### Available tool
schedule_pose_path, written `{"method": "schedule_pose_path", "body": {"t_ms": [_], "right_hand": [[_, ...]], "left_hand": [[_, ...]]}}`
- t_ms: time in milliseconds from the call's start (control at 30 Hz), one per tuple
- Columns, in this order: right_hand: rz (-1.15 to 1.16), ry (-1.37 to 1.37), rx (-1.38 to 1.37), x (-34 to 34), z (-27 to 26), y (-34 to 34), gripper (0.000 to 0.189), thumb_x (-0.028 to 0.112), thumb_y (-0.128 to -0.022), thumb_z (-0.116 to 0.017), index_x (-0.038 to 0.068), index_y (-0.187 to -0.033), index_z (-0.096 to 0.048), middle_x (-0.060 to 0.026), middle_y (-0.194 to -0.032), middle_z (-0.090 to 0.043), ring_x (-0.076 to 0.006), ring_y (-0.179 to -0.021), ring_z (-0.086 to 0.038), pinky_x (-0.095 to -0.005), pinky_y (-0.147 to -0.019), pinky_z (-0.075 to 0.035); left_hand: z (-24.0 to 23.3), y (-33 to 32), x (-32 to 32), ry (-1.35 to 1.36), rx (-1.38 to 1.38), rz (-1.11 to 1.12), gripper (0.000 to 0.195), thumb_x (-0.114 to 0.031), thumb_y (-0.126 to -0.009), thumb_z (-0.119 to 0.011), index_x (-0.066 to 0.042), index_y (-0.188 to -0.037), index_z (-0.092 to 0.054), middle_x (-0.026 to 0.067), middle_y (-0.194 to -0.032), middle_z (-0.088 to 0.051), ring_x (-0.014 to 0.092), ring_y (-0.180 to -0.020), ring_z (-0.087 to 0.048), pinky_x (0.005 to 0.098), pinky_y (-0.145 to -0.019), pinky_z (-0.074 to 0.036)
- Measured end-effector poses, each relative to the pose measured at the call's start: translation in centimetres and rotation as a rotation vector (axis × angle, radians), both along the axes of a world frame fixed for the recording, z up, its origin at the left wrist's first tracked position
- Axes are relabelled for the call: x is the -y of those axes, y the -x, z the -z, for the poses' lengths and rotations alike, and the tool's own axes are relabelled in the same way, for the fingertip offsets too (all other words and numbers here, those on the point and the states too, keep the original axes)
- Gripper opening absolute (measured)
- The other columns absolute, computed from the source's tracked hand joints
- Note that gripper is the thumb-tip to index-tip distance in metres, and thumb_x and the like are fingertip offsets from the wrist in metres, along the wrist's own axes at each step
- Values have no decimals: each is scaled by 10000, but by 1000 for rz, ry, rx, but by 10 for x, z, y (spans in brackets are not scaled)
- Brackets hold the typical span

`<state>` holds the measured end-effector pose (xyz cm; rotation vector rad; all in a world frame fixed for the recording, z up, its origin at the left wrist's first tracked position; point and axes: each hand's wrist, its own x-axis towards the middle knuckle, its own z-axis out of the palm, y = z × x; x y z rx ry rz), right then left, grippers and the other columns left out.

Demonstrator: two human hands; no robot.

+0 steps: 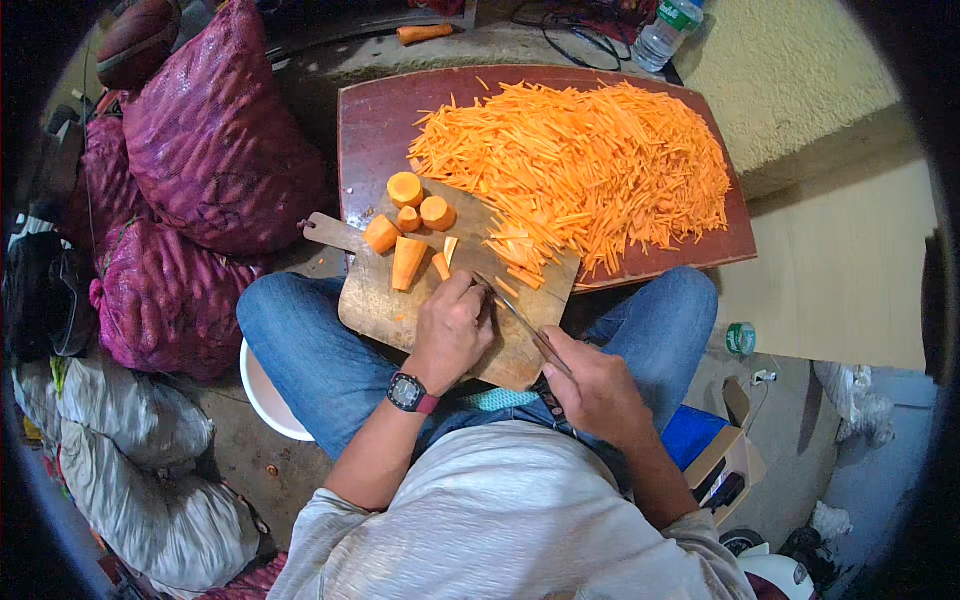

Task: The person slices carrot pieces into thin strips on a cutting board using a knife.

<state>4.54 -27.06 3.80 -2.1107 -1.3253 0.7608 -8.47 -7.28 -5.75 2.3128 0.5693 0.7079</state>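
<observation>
My right hand [596,382] is closed around the handle of a knife [517,313], whose blade points up and left over a wooden cutting board [450,330]. Beside the blade tip, my left hand [456,322], with a watch [407,392] on its wrist, has its fingers bent down on the board; what lies under them is hidden. Several carrot chunks [409,262] stand and lie on the board's left half. Carrot sticks [525,277] lie at its right edge, running into a large heap of carrot strips [585,165] on a dark red tabletop [375,120].
Full pink mesh sacks [217,142] stand at the left, above white sacks [165,517]. A white basin [262,397] is beside my left leg. A plastic bottle [664,37] and a whole carrot [425,34] lie beyond the tabletop. An open cardboard box [724,465] sits at the right.
</observation>
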Motion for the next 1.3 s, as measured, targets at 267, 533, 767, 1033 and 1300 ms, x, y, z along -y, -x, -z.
{"method": "schedule_pose_path", "body": {"t_ms": [267,533,767,1033,1300], "right_hand": [[50,-145,61,35,-6,-33,457,112,-1030,-661,7,-1472,-620,-260,-1052,-749,-452,-974,-765,-473,-856,-605],[42,-15,-32,26,-10,-19,422,180,-1065,-624,-9,-1443,-612,-289,-1151,-752,-490,-1055,-741,-526,-904,-592],[76,-62,-106,24,-19,-22,429,172,-1061,-630,-14,-1447,-605,-293,-1157,-748,-497,-1051,-736,-525,-897,-592],[-16,6,-51,19,-15,-24,474,141,-1037,-681,-26,-1474,-607,-293,-1160,-754,-470,-1072,-751,-499,-897,-594],[-37,-69,-26,4,5,-24,464,78,-1018,-698,-31,-1459,-608,-280,-1149,-768,-461,-1033,-771,-481,-870,-609]], "left_hand": [[3,-3,9,-62,-1,18,149,-40,-886,-794,-16,-1032,-772,153,-944,-651,390,-857,-710,479,-731,-587],[2,-6,11,-75,12,23,186,-78,-912,-821,-31,-1085,-771,141,-1004,-688,370,-897,-732,466,-738,-596],[-2,-7,11,-82,-6,32,198,-81,-917,-818,-25,-1102,-775,133,-1022,-699,361,-918,-737,463,-754,-602],[7,-5,6,-185,4,93,295,-44,-836,-786,1,-1125,-754,132,-1024,-655,337,-925,-704,450,-778,-595],[4,-8,4,-88,-41,66,296,-17,-859,-770,5,-1153,-752,144,-1067,-692,367,-930,-737,465,-775,-613]]}}
